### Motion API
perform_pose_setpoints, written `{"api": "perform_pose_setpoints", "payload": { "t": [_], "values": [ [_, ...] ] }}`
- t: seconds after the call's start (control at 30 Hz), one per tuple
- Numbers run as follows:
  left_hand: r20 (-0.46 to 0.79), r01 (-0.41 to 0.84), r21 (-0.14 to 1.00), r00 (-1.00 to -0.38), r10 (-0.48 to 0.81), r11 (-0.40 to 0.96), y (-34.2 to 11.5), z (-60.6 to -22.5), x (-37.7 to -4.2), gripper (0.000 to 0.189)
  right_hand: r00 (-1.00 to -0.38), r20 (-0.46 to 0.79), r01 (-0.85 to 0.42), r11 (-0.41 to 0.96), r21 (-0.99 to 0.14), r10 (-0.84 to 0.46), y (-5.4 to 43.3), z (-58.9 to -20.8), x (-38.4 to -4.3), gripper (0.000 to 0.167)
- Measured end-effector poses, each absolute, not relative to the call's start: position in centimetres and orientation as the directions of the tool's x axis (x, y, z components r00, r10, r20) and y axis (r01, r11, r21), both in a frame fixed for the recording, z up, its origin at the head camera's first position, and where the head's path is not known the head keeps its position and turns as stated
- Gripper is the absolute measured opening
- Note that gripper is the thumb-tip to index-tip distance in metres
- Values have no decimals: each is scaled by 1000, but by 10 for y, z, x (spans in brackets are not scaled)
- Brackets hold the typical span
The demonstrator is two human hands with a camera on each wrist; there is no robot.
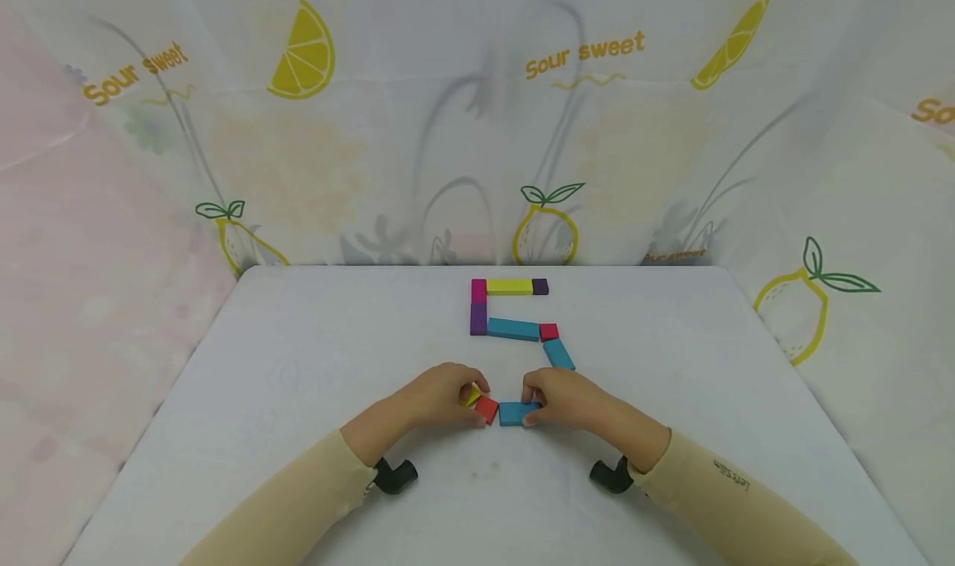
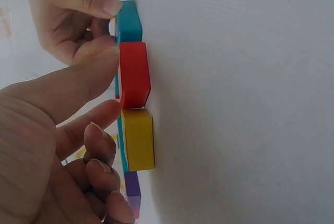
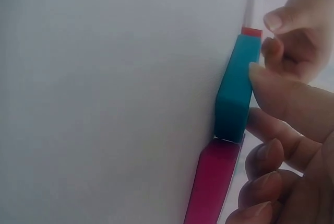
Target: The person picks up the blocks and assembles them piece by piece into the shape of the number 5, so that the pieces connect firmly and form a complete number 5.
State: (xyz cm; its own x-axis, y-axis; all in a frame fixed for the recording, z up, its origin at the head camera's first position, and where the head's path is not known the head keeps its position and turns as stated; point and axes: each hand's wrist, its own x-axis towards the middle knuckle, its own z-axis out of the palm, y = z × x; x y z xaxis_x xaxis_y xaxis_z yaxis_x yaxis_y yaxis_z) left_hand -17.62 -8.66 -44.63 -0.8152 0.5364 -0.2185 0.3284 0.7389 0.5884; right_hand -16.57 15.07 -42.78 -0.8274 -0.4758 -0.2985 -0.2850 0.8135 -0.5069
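Note:
Between the thumb and index finger of my left hand (image 1: 442,396) is a small red block (image 1: 486,409). A yellow block (image 2: 139,139) adjoins it, partly covered by that hand in the head view. My right hand (image 1: 565,398) pinches a blue block (image 1: 513,413) lying flat on the table, its right end hidden by the fingers. In the head view, the red and blue blocks nearly meet, the red one turned at a slant. A magenta block (image 3: 213,182) shows beyond the blue block's near end in the right wrist view; my right hand hides it from the head view.
Farther back, a bent line of blocks includes yellow (image 1: 510,287), magenta (image 1: 479,291), purple (image 1: 478,319), long blue (image 1: 513,329), small red (image 1: 549,331) and slanted blue (image 1: 559,354) pieces. A dark purple block (image 1: 540,287) ends it. White cloth covers the table (image 1: 336,326).

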Motion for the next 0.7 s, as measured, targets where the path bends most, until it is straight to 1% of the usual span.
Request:
{"api": "perform_pose_setpoints", "payload": {
  "t": [0.27, 0.4, 0.53, 0.7],
  "values": [
    [-183, 326, 570, -845, 503, 754, -93, -441, -176, 38, -830, -303, -285, 823, -490, -468, 153, -429, -166, 22],
    [-184, 300, 572, -860, 476, 763, -100, -438, -175, 36, -833, -298, -284, 823, -492, -466, 156, -431, -166, 24],
    [-158, 300, 570, -873, 461, 765, -108, -436, -174, 33, -850, -287, -258, 823, -505, -442, 163, -429, -166, 28],
    [-129, 287, 577, -893, 432, 765, -121, -432, -173, 31, -876, -227, -252, 806, -535, -425, 179, -421, -169, 30]
  ]
}}
